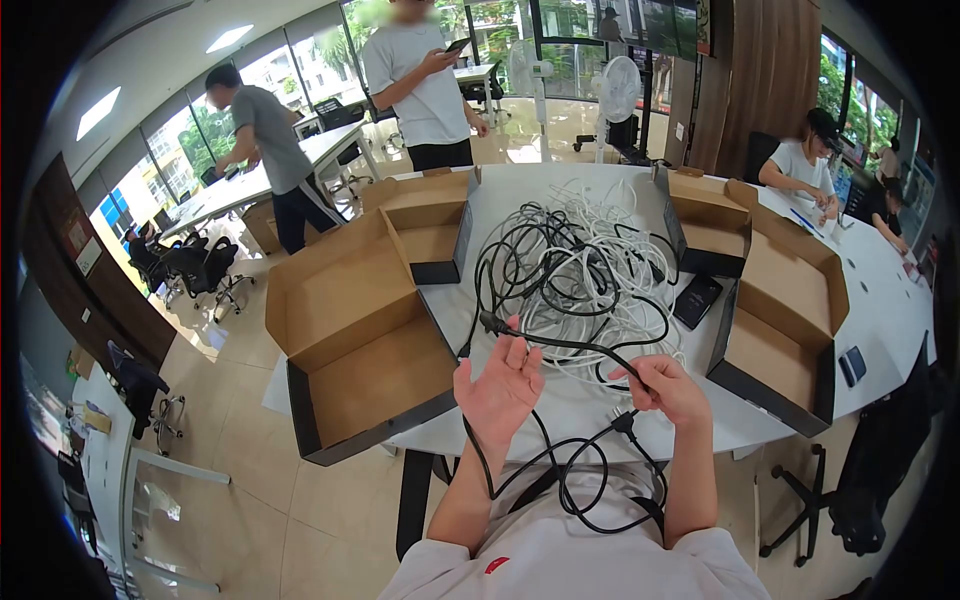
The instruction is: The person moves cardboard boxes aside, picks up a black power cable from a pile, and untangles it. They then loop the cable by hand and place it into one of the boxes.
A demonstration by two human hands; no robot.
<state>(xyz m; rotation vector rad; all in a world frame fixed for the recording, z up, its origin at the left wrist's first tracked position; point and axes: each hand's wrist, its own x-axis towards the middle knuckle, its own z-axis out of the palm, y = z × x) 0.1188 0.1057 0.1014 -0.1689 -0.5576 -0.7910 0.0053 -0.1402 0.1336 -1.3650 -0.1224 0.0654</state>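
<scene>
A black power cable (585, 347) is stretched between my two hands above the table's front edge. My right hand (672, 390) is closed around it in a pinch. My left hand (502, 388) is palm up with its fingers apart and slightly curled; the cable crosses at its fingertips, near a black connector (493, 323). Slack black cable loops down over my left forearm and lap, with a plug (624, 422) hanging below my right hand. Behind my hands lies a tangled heap of black cables (520, 250) and white cables (640, 290).
Open cardboard boxes stand on both sides: a large left box (375, 385), a smaller left box (425, 235), a rear right box (710, 225) and a front right box (780, 350). A phone (697, 301) lies beside the heap. Several people are around the room.
</scene>
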